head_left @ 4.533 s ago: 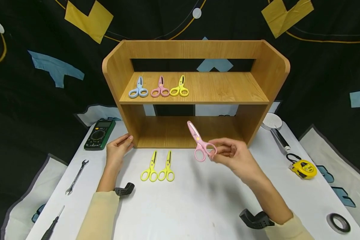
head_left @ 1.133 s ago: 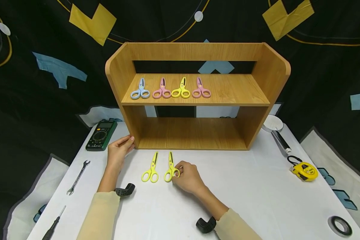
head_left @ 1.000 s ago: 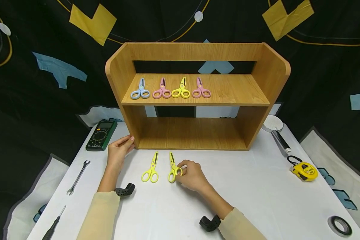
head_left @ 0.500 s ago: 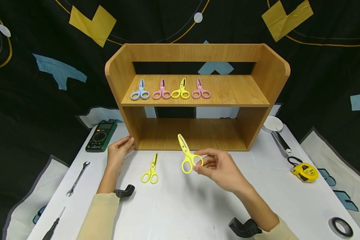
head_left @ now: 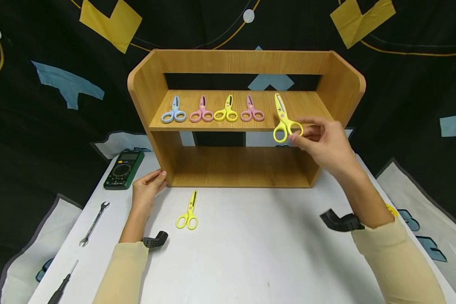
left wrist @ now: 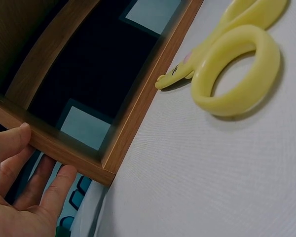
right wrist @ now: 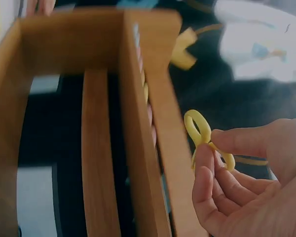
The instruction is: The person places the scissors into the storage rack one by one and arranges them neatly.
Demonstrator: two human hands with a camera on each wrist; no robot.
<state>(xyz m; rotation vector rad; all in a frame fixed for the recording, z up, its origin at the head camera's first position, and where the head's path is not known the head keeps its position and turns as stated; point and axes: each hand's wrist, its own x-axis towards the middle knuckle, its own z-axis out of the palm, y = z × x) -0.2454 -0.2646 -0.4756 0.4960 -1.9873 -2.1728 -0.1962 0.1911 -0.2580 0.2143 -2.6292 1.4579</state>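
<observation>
1. Two hands are at work around a wooden shelf unit (head_left: 247, 63) that stands toward the far edge of the white table (head_left: 251, 253).
2. The right hand (head_left: 323, 141) is raised at the front edge of the upper shelf, near its right end, pinching one handle loop of a pair of yellow scissors (head_left: 285, 120) between thumb and fingers. Its blades point up and away, over the shelf board.
3. In the blurred right wrist view the pinch on the yellow loop (right wrist: 200, 131) shows, though it seems only the handles are in sight there.
4. The left hand (head_left: 146, 192) rests on the table with relaxed, nearly straight fingers touching the lower left front corner of the shelf unit, holding nothing.
5. A second pair of yellow scissors (head_left: 188, 211) lies flat on the table just in front of the shelf unit, near the left hand, blades pointing at the shelf.
6. On the upper shelf four scissors lie in a row: blue (head_left: 173, 113), pink (head_left: 201, 112), yellow (head_left: 226, 112) and pink (head_left: 252, 112).
7. A green multimeter (head_left: 123, 169) and a wrench (head_left: 94, 217) lie toward the table's left edge.
</observation>
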